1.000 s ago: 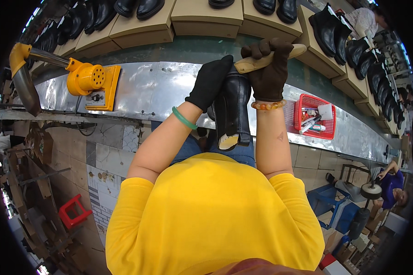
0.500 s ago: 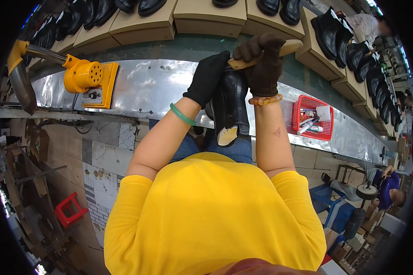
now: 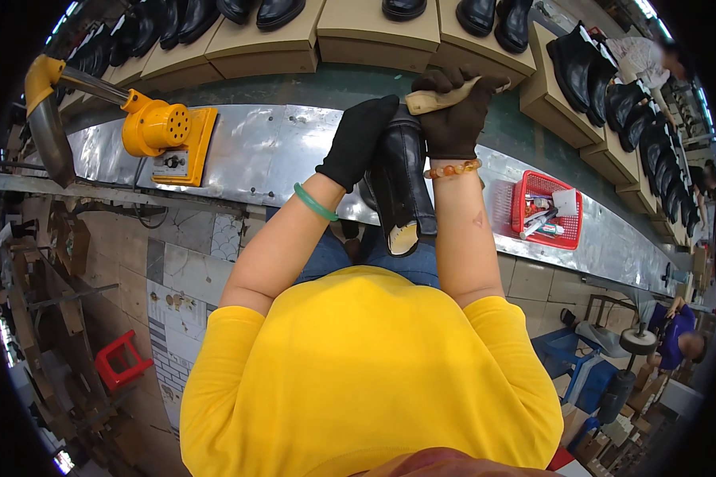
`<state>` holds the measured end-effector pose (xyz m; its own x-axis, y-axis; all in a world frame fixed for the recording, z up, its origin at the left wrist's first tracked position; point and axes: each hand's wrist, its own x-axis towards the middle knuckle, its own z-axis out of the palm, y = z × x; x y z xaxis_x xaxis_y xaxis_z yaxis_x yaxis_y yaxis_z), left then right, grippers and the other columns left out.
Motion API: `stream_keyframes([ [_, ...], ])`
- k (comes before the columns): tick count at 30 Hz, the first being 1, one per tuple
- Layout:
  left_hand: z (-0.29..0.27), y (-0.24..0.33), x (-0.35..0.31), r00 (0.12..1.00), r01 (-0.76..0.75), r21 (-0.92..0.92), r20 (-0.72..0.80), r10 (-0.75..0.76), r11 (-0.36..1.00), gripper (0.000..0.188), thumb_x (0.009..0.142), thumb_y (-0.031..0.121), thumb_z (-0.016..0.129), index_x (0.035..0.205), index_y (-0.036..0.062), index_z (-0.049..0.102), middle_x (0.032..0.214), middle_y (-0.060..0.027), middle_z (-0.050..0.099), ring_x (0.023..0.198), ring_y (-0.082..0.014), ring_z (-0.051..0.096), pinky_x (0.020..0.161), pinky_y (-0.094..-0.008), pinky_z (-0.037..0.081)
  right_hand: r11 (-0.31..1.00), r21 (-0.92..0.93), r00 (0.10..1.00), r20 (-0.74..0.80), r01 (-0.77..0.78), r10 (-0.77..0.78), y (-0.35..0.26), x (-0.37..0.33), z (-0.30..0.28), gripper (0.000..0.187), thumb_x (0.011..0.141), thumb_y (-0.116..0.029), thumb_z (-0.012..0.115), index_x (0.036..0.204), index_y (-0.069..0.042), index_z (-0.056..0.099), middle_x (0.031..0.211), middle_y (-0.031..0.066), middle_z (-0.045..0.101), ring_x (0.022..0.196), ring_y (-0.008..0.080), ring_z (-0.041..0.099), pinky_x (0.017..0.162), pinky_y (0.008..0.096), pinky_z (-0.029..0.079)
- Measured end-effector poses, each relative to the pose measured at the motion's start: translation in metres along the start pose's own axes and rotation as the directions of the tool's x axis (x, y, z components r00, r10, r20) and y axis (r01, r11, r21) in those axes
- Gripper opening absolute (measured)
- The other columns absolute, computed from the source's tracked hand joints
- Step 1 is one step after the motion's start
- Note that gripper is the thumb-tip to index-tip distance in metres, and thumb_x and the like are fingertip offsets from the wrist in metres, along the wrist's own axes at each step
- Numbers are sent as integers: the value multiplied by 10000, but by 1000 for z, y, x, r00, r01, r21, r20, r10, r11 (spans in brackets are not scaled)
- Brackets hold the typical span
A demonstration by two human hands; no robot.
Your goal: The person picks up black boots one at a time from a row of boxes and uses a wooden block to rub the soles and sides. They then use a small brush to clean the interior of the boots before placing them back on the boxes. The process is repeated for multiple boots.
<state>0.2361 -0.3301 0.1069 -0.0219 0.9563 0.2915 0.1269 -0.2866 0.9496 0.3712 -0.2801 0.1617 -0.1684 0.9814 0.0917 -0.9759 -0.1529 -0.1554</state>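
Note:
A black leather boot (image 3: pixel 399 171) lies with its shaft toward me, pale lining showing at the near opening. My left hand (image 3: pixel 359 135), in a black glove, is closed round the boot's far left part; its fingertips are partly hidden. At the boot's far end, my right hand (image 3: pixel 460 119) in a dark brown glove grips a tan, curved, elongated piece (image 3: pixel 436 98). Whether that piece is wood or folded cloth I cannot tell. It sits just above the boot's far end; whether they touch is unclear.
A metal bench (image 3: pixel 254 151) runs across under my hands. To the left stands a yellow machine (image 3: pixel 155 131) with a jointed arm; to the right, a red basket (image 3: pixel 574 230) of small items. Black boots (image 3: pixel 585 75) on cardboard boxes (image 3: pixel 374 52) line the far side. Co-workers are at right.
My right hand has turned, and the tan piece has swung with its near end lifted. The boot stays in my left hand. The view has shifted slightly.

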Motion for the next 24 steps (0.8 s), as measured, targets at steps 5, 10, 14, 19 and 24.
stream_keyframes([
  [5, -13, 6, -5, 955, 268, -399, -9, -296, 877, 320, 917, 179, 479, 1144, -2, 616, 1126, -143, 628, 1058, -222, 585, 948, -313, 427, 939, 310, 987, 107, -149, 121, 9, 5, -20, 520, 707, -665, 638, 781, -163, 524, 615, -44, 376, 561, 108, 394, 643, 293, 402],
  [10, -30, -12, -6, 949, 298, -363, 10, -316, 883, 312, 911, 177, 475, 1116, -3, 625, 1107, -134, 634, 1041, -213, 586, 941, -317, 430, 999, 50, 1000, -6, -8, 9, 24, -4, 2, 574, 694, -722, 608, 726, -156, 524, 568, -41, 322, 541, 112, 355, 601, 285, 349],
  [14, -34, -5, -4, 999, -42, 13, 19, 42, 999, 284, 907, 155, 460, 1066, -5, 633, 1075, -136, 636, 1013, -221, 592, 918, -327, 443, 1000, -18, 984, 176, -3, 6, 24, -5, -2, 568, 751, -707, 567, 687, -146, 508, 559, -35, 292, 535, 116, 307, 578, 296, 310],
  [19, -33, 4, -5, 952, -306, 300, 70, 299, 904, 268, 904, 146, 458, 1034, -7, 635, 1044, -135, 638, 983, -223, 596, 900, -332, 452, 989, -122, 979, 191, 90, -65, 28, -13, 8, 555, 808, -667, 537, 629, -153, 427, 562, -46, 246, 511, 92, 272, 551, 271, 289],
  [24, -32, 3, -7, 979, -202, 170, 14, 203, 965, 266, 901, 150, 464, 1025, -11, 637, 1022, -132, 642, 962, -221, 600, 883, -332, 458, 969, -237, 965, 262, 68, -4, 27, -14, 7, 505, 858, -595, 529, 662, -137, 445, 555, -27, 269, 482, 116, 276, 512, 303, 309],
])
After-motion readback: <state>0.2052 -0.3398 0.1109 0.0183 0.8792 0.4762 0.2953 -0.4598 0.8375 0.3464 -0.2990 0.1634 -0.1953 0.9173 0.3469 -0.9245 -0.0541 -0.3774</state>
